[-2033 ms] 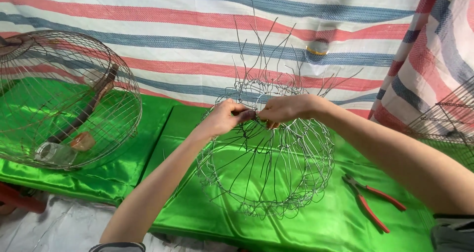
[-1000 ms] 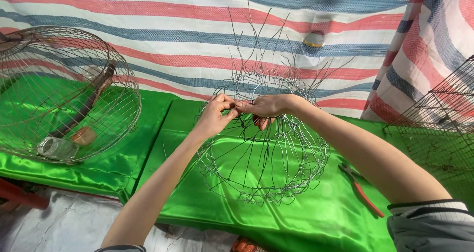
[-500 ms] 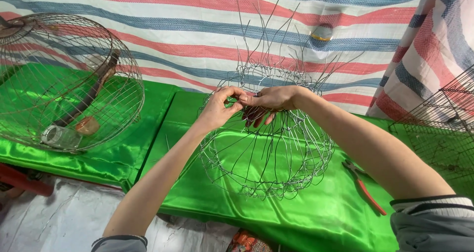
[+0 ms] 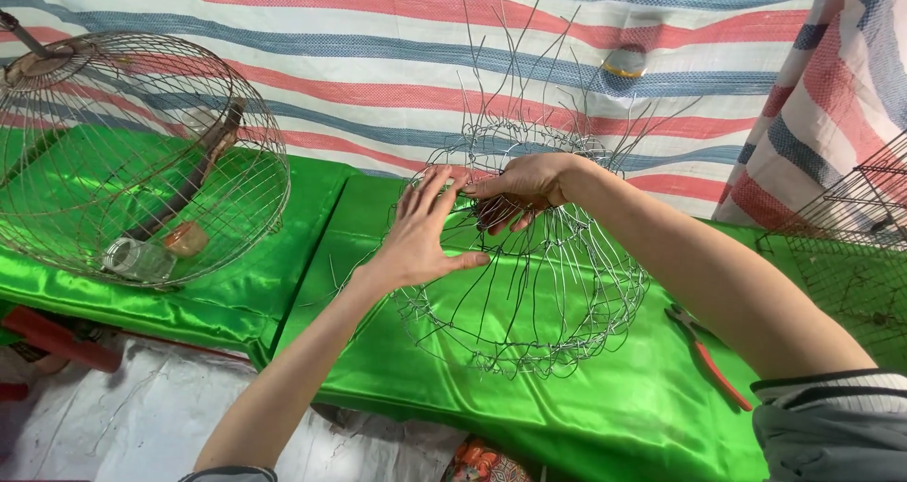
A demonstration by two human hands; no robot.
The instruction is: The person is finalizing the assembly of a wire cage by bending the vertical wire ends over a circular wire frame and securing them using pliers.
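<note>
Our left hand (image 4: 422, 233) rests spread and released against the wire cage frame (image 4: 529, 255); our right hand (image 4: 518, 187) pinches its far upper wires.

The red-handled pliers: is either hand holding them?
No: the pliers lie on the green cloth, while both hands are on the unfinished wire cage.

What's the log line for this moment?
left hand: open on unfinished wire cage | right hand: pinching cage wire | red-handled pliers: on green cloth
</note>
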